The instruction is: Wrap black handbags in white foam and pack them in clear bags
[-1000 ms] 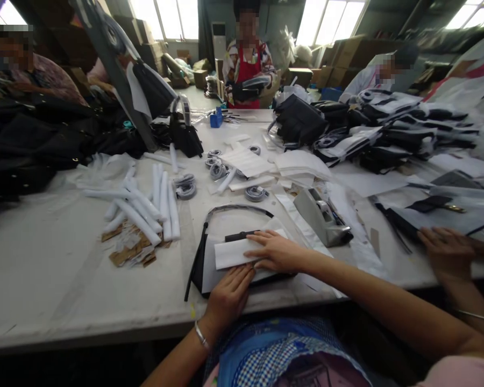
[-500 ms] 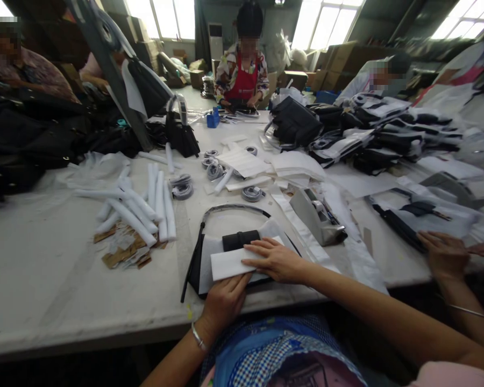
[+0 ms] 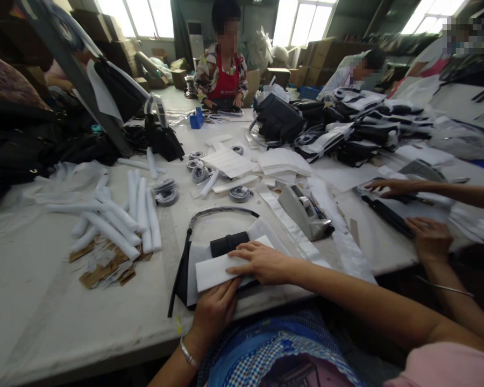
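1. At the near edge of the long white worktable, right in front of you, lies a flat black fabric bag. Its thin curved strap loops away from you.
2. A white rectangular paper sheet lies across the bag, just below a small black rolled band.
3. Your right hand rests open and flat on the sheet, fingers spread, pressing down.
4. Your left hand is curled at the sheet's near edge. You cannot tell whether it pinches the paper or only touches it.
5. A grey desktop tape dispenser stands near on your right. White paper rolls lie well to your left.
6. A co-worker's hand works far to your right, apart from yours.
7. Likely risks: uneven pressure from your right palm could crease the sheet or skew it. Because the bag sits close to the table edge, a pull toward you could slide it off.
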A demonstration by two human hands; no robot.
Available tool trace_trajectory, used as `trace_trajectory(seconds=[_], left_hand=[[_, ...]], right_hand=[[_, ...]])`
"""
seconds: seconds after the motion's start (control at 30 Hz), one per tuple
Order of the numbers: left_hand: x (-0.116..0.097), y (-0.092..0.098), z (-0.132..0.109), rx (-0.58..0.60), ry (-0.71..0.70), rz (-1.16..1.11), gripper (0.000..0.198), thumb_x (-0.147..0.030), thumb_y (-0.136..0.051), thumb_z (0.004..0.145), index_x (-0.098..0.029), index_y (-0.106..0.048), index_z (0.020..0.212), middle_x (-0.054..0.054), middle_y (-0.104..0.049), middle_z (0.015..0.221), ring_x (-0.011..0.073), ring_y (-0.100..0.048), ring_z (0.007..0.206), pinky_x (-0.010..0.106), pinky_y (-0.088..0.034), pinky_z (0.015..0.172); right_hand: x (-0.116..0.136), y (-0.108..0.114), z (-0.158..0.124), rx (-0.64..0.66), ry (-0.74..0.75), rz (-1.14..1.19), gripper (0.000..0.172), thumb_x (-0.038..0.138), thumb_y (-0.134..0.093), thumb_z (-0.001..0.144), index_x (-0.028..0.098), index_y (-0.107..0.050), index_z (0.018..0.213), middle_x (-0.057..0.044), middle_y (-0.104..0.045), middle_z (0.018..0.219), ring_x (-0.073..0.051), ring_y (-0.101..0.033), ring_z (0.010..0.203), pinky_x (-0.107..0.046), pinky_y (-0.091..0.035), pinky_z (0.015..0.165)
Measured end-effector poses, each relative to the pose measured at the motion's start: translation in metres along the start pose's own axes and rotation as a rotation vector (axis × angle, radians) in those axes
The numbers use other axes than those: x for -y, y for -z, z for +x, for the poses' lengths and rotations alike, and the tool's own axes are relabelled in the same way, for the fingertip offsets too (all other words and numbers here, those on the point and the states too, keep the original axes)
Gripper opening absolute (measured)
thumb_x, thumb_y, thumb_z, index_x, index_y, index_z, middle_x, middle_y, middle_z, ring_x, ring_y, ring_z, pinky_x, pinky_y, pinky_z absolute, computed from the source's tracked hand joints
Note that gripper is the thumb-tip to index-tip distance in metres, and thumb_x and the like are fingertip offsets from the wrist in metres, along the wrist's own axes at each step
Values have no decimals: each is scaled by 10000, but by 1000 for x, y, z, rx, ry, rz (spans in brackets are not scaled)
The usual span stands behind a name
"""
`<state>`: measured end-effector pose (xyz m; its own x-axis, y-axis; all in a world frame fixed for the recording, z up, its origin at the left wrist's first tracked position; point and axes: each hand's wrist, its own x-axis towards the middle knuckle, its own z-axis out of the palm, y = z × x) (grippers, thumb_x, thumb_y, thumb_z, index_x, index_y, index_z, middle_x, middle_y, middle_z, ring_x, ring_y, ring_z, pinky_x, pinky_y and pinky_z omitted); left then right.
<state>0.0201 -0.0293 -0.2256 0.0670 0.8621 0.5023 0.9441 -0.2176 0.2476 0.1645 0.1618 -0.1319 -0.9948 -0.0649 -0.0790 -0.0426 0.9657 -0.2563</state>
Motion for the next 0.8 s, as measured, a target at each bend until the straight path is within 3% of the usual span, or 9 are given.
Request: trace_trajectory(seconds=[0.2,0.33,0.47,0.57,0.67,0.73,0.8], left_hand=[[-1,3,2,20,4,-32,490,-130,-509,916,-181,-533,1403,77,-700,1254,221,-695,1064,333,-578,917],[-6,18,7,-38,8,-155,453,-135,-545,913,-205,-573,1359,65,-719,1213,201,-694,1078,306,-575,940],[-13,41,26,-148,55,-230,482,-142,-554,926,-249,-535,1395,42,-720,1200,182,-701,1069,284,-583,936],[-17,48,49,-171,133,-195,480,-218,-538,954,-277,-498,1429,47,-643,1341,211,-666,1149,328,-581,956],[-16,31,59,-69,224,-151,572,-374,-488,980,-252,-351,1522,93,-477,1517,277,-570,1288,410,-576,968],[-13,10,54,-16,201,-87,691,-448,-482,972,-222,-219,1570,136,-428,1546,312,-519,1336,461,-565,975],[-9,-9,43,28,121,-3,764,-504,-530,935,-227,-213,1573,145,-390,1567,352,-446,1389,529,-507,1038]], right_hand=[[-6,-13,-5,-23,5,44,561,217,-556,933,345,-463,1471,-61,-391,1572,-318,-372,1407,-542,-271,1156],[-8,-23,-10,-66,-9,99,460,322,-466,1017,343,-450,1476,-54,-394,1574,-286,-338,1446,-552,-249,1172],[-9,-29,-12,-113,-19,90,423,360,-457,1027,337,-482,1448,-33,-409,1567,-271,-343,1449,-542,-252,1177],[-9,-32,-11,-133,-14,40,407,350,-454,1027,334,-494,1432,-17,-403,1570,-261,-339,1451,-528,-246,1183],[-9,-36,-10,-154,-11,-21,398,351,-448,1028,324,-501,1421,-20,-413,1564,-254,-340,1450,-523,-268,1173],[-10,-41,-9,-197,-14,-58,377,357,-440,1029,275,-545,1381,-42,-466,1528,-258,-376,1429,-520,-296,1161],[-10,-45,-9,-276,-5,-78,349,352,-435,1028,212,-612,1294,-67,-543,1461,-246,-418,1404,-497,-307,1164]])
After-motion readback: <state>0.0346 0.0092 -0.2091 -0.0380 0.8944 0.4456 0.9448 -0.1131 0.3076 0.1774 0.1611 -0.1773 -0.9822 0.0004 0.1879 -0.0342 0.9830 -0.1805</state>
